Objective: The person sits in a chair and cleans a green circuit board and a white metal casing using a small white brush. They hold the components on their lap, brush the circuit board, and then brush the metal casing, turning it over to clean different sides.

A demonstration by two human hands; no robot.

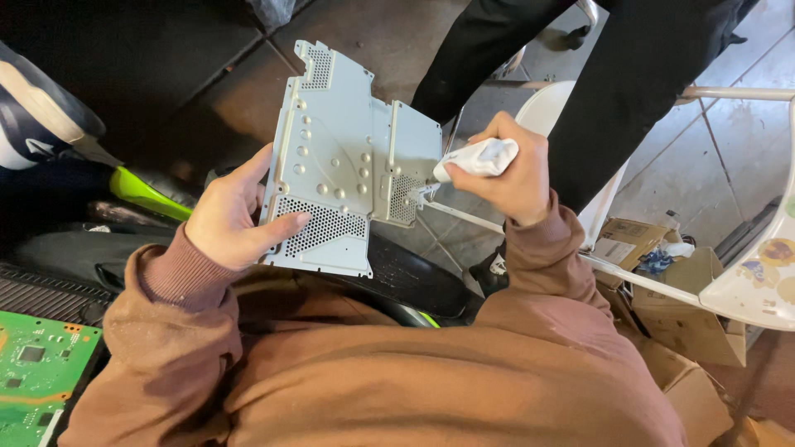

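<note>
At far left, low in view, a green circuit board (37, 372) lies flat beside a dark ribbed casing (50, 294), out of reach of either hand. A lime-green strip (145, 194) shows above it among dark clutter.

Your left hand (232, 217) grips the left edge of a pale grey perforated metal plate (344, 161): thumb laid across the front over the lower mesh patch, fingers curled behind, not visible. My read: that clamp tilts the plate's face up toward you and steadies it against pressure from the other side. The plate hangs over your lap, above a black curved shell (414, 281) resting on your knees; whether its lower edge touches the shell I cannot tell.

Your right hand (509, 170) is closed in a fist round a white brush handle (480, 157), held like a toothbrush. The bristle end meets the plate at the small mesh patch near its right edge. The grip looks chosen for scrubbing force rather than fine control.

Behind the plate, another person's dark trouser legs (596, 74) stand on the tiled floor (729, 149). A white plastic chair (758, 281) sits to the right, with open cardboard boxes (687, 323) below it.
</note>
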